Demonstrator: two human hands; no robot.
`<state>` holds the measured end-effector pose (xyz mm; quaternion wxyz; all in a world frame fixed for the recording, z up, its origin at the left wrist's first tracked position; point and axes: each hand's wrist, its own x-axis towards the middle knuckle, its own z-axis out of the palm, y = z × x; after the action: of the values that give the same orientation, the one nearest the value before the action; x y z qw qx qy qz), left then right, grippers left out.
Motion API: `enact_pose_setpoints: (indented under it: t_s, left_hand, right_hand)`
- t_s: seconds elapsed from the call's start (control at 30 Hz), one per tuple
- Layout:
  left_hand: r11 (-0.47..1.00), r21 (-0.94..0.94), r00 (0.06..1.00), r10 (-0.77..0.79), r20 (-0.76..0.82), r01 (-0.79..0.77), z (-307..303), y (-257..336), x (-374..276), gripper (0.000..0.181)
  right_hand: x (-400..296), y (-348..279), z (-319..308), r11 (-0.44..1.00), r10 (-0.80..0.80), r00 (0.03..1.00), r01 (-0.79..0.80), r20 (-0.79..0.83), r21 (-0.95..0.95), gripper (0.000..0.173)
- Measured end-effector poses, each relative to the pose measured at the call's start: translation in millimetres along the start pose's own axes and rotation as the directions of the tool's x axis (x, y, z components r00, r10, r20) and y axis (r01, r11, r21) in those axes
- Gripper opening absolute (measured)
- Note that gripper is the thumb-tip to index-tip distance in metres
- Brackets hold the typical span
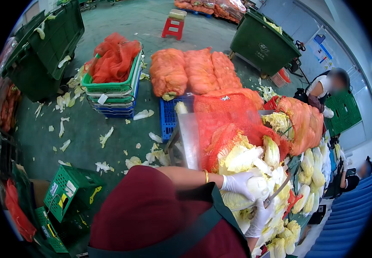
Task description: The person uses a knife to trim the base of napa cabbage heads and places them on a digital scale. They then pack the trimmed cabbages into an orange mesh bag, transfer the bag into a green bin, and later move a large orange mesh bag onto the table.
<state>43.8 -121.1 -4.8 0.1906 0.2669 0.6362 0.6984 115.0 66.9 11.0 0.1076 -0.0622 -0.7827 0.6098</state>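
My left hand (240, 186), in a white glove, grips the side of a napa cabbage (256, 187) whose pale cut base faces away from me. In my right hand (262, 215), also gloved, is a knife (280, 187); its blade runs alongside the cabbage base, and the fingers partly hide the handle. Loose pale cabbage leaves (242, 158) pile up around both hands. Just beyond them, a red mesh sack (228, 122) lies open over a metal table (187, 138), with cabbage at its mouth. Another napa cabbage (271, 153) rests on the leaves.
Trimmed cabbages (308, 171) lie to the right. Filled mesh sacks (200, 71) stand ahead, near stacked crates (112, 86). Green bins (263, 42) and a red stool (173, 28) stand farther off. Leaf scraps litter the floor. A co-worker (321, 87) bends at the right; another person (353, 177) is behind.
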Motion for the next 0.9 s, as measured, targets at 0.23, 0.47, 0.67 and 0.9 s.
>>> enact_pose_setpoints:
  t_s: [0.23, 0.47, 0.67, 0.9]
  left_hand:
    - [0.948, 0.077, 0.951, 0.308, 0.026, -0.309, 19, 37, 26, 0.083]
    - [0.835, 0.096, 0.840, 0.535, 0.086, -0.542, 27, 62, 52, 0.084]
    - [0.957, 0.160, 0.970, 0.236, 0.063, -0.243, 13, 20, 47, 0.079]
    - [0.995, -0.060, 0.993, 0.081, 0.089, -0.076, 10, 21, 49, 0.079]
  right_hand:
    - [-12, -70, -16, 0.989, 0.146, 0.980, -0.144, -0.133, 0.024, 0.048]
    - [-4, -83, -36, 0.997, 0.073, 0.973, -0.075, -0.218, 0.001, 0.039]
    - [2, -53, -20, 0.978, 0.203, 0.957, -0.207, -0.208, 0.005, 0.039]
    - [-33, -69, -7, 0.977, 0.205, 0.920, -0.215, -0.333, 0.008, 0.036]
